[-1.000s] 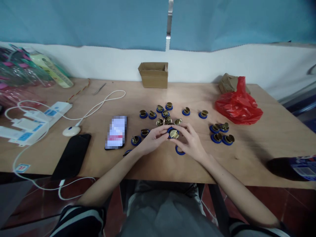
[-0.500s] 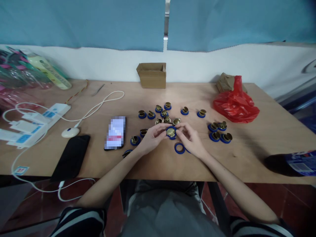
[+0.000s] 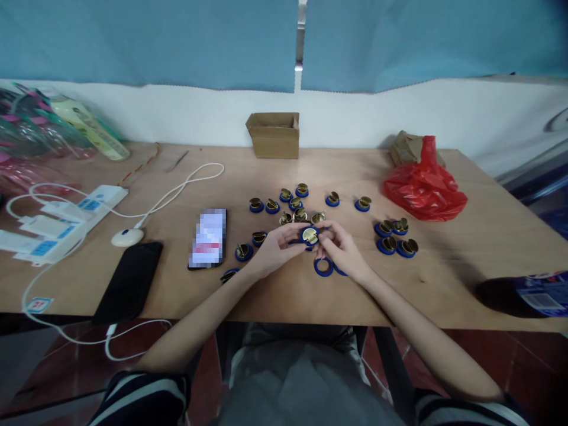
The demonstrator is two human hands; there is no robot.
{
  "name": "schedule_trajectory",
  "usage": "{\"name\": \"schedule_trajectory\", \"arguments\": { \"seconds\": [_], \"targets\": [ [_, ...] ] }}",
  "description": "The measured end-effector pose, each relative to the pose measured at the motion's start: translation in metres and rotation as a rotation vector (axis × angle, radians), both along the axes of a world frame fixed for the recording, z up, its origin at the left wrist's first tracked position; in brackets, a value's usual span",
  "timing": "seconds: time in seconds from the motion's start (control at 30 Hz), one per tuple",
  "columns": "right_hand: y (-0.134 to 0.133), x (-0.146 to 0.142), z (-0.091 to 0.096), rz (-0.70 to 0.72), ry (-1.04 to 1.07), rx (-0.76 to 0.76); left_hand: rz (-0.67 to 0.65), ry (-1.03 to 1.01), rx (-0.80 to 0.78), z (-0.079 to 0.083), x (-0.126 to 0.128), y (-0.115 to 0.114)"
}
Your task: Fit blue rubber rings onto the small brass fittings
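Note:
A round brass-coloured piece with a blue ring is held between my hands, just above the table. My left hand grips its left edge with the fingers behind and the thumb in front. My right hand pinches its right edge. Just below my right hand lies a loose blue ring; another is partly hidden under that hand. Behind my fingers stand several brass-coloured pieces with no blue ring showing. Several ringed pieces sit around, and one is beside my left forearm.
Ringed pieces cluster at the right. Beyond them are a red plastic bag and a dark bottle. A cardboard box stands at the back. To the left lie a lit phone, a dark phone and a cabled power strip.
The held piece has tilted and shifted slightly to the right. My left thumb has slid off its face towards the edge, and my right fingers have changed their grip a little.

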State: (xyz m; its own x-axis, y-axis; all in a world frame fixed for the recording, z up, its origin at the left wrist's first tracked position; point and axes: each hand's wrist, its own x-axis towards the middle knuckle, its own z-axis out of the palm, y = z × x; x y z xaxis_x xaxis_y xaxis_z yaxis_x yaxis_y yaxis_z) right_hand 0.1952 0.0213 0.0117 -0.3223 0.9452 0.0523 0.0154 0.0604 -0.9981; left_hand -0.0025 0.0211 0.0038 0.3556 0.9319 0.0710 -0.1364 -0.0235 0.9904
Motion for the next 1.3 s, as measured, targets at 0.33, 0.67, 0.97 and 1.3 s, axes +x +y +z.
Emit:
{"name": "schedule_trajectory", "arguments": {
  "seconds": [0.33,0.67,0.97,1.3],
  "targets": [
    [0.0020,-0.0004,0.0002,0.026,-0.011,-0.056,-0.005,-0.041,-0.009,0.0038,0.0014,-0.0004],
    [0.0013,-0.0006,-0.0015,0.017,-0.018,-0.069,0.029,-0.020,-0.034,-0.0028,-0.0004,0.0019],
    [0.0014,0.0013,0.0004,0.052,-0.008,-0.066,0.019,-0.041,-0.061,-0.0052,0.0006,0.0023],
    [0.0027,0.0014,0.0000,0.033,-0.039,-0.016,0.075,-0.093,-0.115,-0.0056,0.0026,0.0023]
  ]
}}
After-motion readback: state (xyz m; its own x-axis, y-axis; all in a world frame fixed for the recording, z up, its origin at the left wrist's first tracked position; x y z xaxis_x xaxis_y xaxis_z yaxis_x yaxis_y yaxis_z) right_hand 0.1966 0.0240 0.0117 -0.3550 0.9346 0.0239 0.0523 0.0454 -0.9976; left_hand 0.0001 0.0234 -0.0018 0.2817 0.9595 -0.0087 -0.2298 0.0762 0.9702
